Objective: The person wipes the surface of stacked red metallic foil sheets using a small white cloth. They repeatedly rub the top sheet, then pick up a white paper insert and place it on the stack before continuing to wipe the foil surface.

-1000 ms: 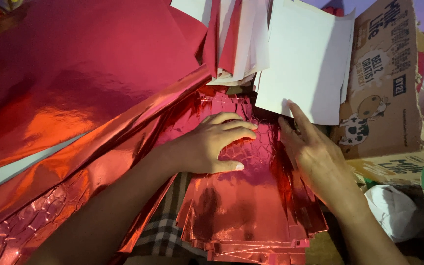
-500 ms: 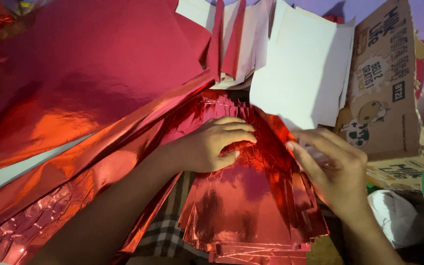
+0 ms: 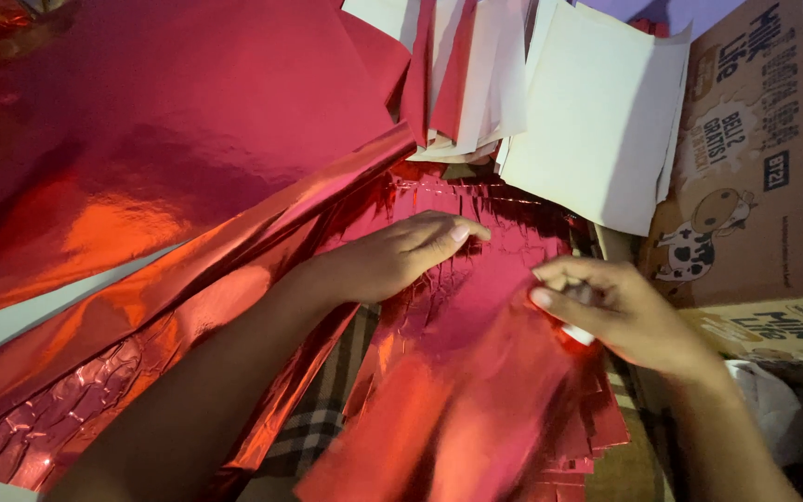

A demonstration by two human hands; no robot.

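On foil stack (image 3: pixel 476 400), two hands (image 3: pixel 392 260)

A single head-worn view is given, aimed steeply down and close over the left hand (image 3: pixel 392 256), right hand (image 3: pixel 620 311) and stacked red foil sheets (image 3: pixel 476 390).

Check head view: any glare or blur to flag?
Head view: strong orange glare on the large red foil sheet; the right hand is slightly motion-blurred at the fingers; the left hand is sharper; the lower foil stack sits in dim shadow.
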